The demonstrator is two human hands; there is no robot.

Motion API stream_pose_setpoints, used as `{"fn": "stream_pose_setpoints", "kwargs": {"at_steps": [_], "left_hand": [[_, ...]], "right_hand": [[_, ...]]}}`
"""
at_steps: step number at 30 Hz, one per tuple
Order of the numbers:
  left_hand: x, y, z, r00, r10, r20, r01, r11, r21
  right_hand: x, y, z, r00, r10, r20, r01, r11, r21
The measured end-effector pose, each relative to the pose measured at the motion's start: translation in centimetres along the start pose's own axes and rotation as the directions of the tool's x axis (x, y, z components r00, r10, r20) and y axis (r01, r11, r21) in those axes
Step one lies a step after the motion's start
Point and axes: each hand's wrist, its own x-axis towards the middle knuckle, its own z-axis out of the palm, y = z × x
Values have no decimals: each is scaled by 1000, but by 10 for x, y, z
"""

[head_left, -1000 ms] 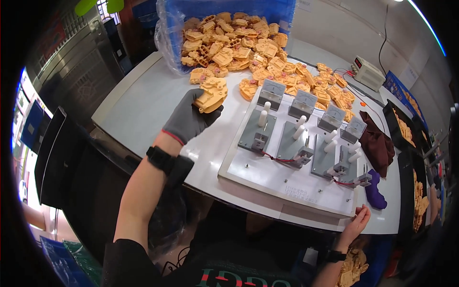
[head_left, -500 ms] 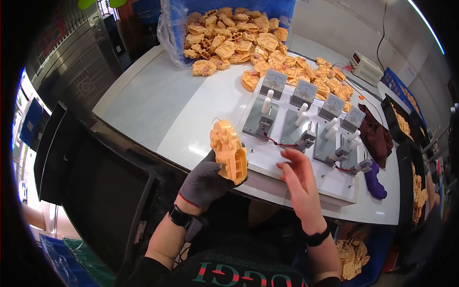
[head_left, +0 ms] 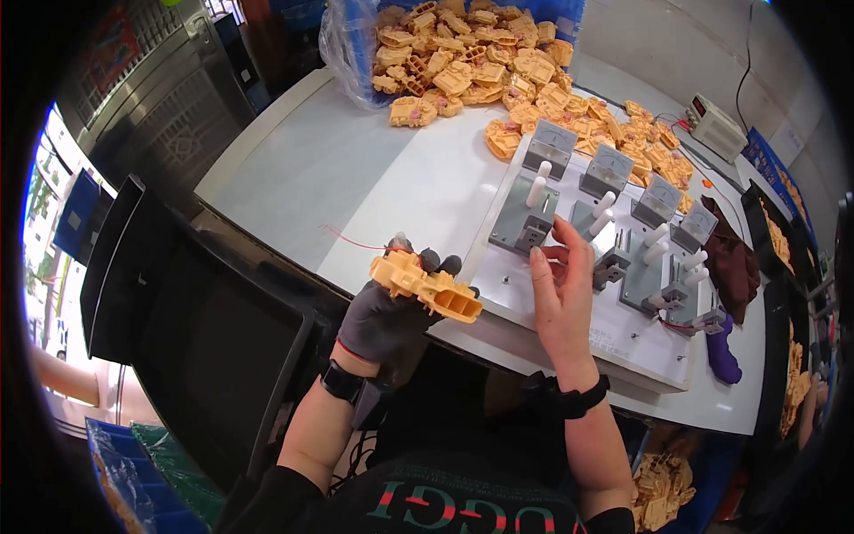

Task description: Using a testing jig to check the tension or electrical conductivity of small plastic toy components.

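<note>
My left hand (head_left: pixel 387 311), in a dark grey glove, holds a yellow-orange plastic housing (head_left: pixel 427 287) with open compartments, tilted over the table's front edge. A thin red wire (head_left: pixel 360 240) sticks out past its left end. My bare right hand (head_left: pixel 565 289) is at the leftmost test fixture, its thumb and forefinger apart beside the small grey block (head_left: pixel 534 231). Whether a fingertip touches the block I cannot tell. That fixture has a grey base plate, white knobs (head_left: pixel 538 182) and an analog meter (head_left: pixel 551 142) behind it.
More fixtures with meters (head_left: pixel 656 200) stand on the white board (head_left: pixel 498 298). A blue bin (head_left: pixel 569 22) spills similar housings (head_left: pixel 498 80) over the table's back. Also there: a power supply (head_left: pixel 716 125), dark cloth (head_left: pixel 734 258), purple item (head_left: pixel 723 351) and black tray (head_left: pixel 209 356).
My left hand has turned the housing from upright to nearly level, and its red wire now shows. My right hand has moved up to the leftmost fixture. The view has shifted slightly.
</note>
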Motion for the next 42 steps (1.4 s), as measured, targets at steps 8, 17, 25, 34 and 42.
{"fn": "stream_pose_setpoints", "kwargs": {"at_steps": [8,17,25,34,42], "left_hand": [[3,7,2,999,23,-23,-24,999,-27],[4,3,-10,996,92,5,-91,996,-25],[2,3,-7,992,90,-88,-92,996,-16],[7,4,-11,989,90,-115,-71,985,159],[57,27,20,991,41,-128,-46,998,-43]], "right_hand": [[-6,4,-2,1000,-18,-10,19,996,93],[-7,-1,-2,997,-63,52,62,998,32],[-8,-2,-1,996,-34,77,30,999,44],[-7,-3,-2,997,-9,72,3,996,84],[-4,3,-9,974,-11,226,-50,964,262]]}}
